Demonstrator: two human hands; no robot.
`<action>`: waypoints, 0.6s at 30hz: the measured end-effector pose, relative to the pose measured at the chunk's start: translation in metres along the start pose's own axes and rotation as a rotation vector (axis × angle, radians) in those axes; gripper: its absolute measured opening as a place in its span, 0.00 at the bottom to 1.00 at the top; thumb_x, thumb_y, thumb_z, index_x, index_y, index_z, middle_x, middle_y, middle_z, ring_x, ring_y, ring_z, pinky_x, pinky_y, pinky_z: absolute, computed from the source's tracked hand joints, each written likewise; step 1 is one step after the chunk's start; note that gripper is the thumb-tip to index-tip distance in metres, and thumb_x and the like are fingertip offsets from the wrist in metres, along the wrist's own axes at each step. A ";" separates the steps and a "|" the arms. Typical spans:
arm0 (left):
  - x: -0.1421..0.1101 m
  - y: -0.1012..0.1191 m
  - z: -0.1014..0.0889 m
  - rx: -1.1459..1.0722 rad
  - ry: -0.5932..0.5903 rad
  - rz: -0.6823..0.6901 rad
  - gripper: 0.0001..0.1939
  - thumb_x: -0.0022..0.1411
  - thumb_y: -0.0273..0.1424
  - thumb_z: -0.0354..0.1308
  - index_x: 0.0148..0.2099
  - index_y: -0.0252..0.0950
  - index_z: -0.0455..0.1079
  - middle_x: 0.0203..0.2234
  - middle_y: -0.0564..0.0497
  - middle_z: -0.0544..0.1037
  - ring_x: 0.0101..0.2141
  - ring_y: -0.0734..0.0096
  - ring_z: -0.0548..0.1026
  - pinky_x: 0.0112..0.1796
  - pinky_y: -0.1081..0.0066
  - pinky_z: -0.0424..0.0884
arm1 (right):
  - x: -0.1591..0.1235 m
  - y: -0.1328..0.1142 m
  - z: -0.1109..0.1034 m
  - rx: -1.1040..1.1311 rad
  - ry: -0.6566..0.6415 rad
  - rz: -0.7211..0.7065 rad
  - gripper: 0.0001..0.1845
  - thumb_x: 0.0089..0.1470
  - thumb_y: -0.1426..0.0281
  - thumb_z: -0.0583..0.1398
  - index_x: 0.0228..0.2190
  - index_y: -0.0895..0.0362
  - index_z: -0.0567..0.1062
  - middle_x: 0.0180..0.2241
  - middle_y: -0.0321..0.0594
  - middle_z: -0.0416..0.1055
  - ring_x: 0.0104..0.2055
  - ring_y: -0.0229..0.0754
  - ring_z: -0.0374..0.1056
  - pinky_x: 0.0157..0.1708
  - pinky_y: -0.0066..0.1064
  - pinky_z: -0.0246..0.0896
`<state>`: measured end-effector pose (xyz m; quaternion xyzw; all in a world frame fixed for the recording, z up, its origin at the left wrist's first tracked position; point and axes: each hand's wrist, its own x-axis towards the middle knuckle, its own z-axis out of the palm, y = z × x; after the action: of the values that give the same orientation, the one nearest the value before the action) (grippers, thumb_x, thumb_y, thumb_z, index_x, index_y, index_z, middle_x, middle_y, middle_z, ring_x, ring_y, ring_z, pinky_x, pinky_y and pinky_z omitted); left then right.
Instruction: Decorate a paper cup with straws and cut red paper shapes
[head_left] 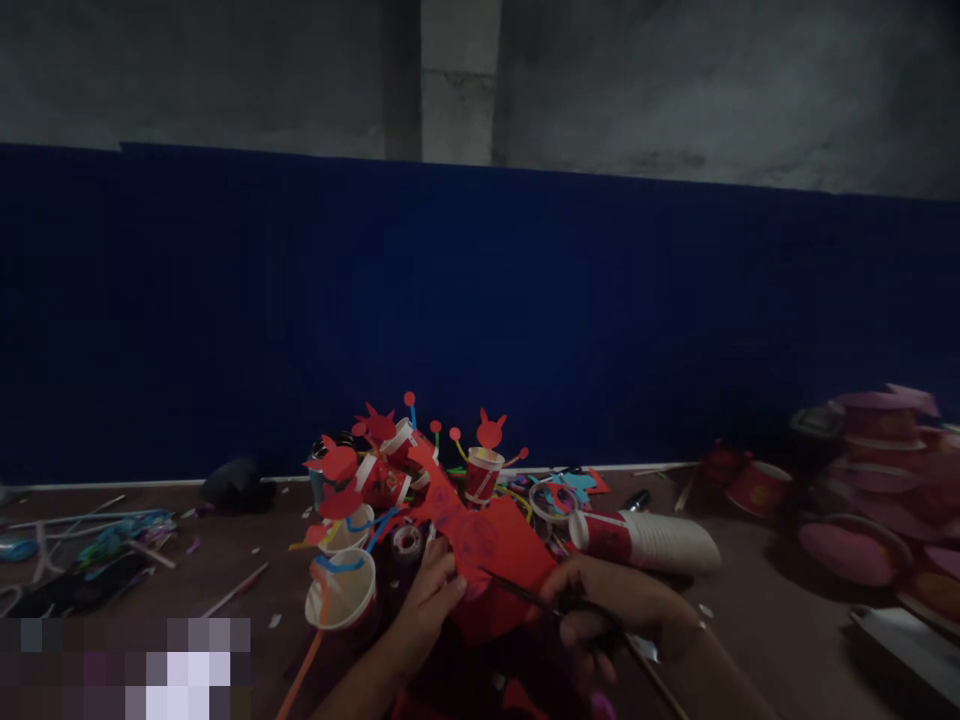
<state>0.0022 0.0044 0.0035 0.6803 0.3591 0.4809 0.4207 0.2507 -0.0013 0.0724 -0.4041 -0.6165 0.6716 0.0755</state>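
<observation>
My left hand (429,600) is closed on the left edge of a sheet of red paper (517,550), thumb on top. Round shapes are drawn on the sheet in dark lines, and a narrower strip runs up from it to the left. My right hand (607,600) grips a pair of dark scissors (525,594), the blades pointing left across the paper near my left thumb. Whether the blades are apart is hard to see in the dim light. Beside my left hand stand a paper cup (346,592) with bent straws and a roll of tape (407,541).
Behind the sheet, a cup (484,470) carries a red paper head and straw arms; several similar cups lie to its left. A stack of nested cups (652,541) lies on its side at right. Straws (236,590) and scraps litter the left. A blue panel (480,300) closes the back.
</observation>
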 end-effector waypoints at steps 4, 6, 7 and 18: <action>0.000 0.001 0.001 0.066 0.084 0.003 0.15 0.54 0.44 0.52 0.29 0.39 0.73 0.40 0.47 0.73 0.45 0.57 0.66 0.48 0.61 0.60 | -0.002 -0.004 -0.001 0.002 0.009 0.023 0.19 0.42 0.64 0.66 0.38 0.61 0.76 0.15 0.30 0.68 0.12 0.28 0.62 0.10 0.14 0.51; -0.001 0.004 0.002 0.105 0.171 -0.019 0.16 0.56 0.43 0.51 0.25 0.39 0.69 0.34 0.47 0.72 0.40 0.59 0.68 0.43 0.63 0.63 | -0.002 -0.008 0.001 0.002 0.035 0.015 0.19 0.42 0.64 0.65 0.36 0.61 0.75 0.15 0.30 0.68 0.12 0.29 0.62 0.10 0.15 0.51; -0.002 0.005 0.002 0.128 0.227 -0.024 0.16 0.57 0.42 0.50 0.25 0.38 0.68 0.33 0.48 0.71 0.39 0.60 0.67 0.42 0.63 0.63 | -0.002 -0.010 0.002 0.009 0.063 0.000 0.19 0.42 0.63 0.65 0.36 0.62 0.75 0.14 0.30 0.68 0.12 0.29 0.63 0.10 0.16 0.51; -0.008 0.032 0.012 -0.007 0.428 -0.178 0.16 0.54 0.44 0.55 0.23 0.38 0.64 0.18 0.55 0.63 0.24 0.71 0.62 0.28 0.72 0.60 | 0.032 -0.011 0.050 0.213 0.273 -0.195 0.22 0.42 0.57 0.64 0.33 0.60 0.67 0.16 0.32 0.70 0.12 0.31 0.63 0.08 0.16 0.49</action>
<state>0.0138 -0.0177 0.0280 0.5270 0.4971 0.5764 0.3781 0.1932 -0.0175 0.0636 -0.4194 -0.5623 0.6614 0.2656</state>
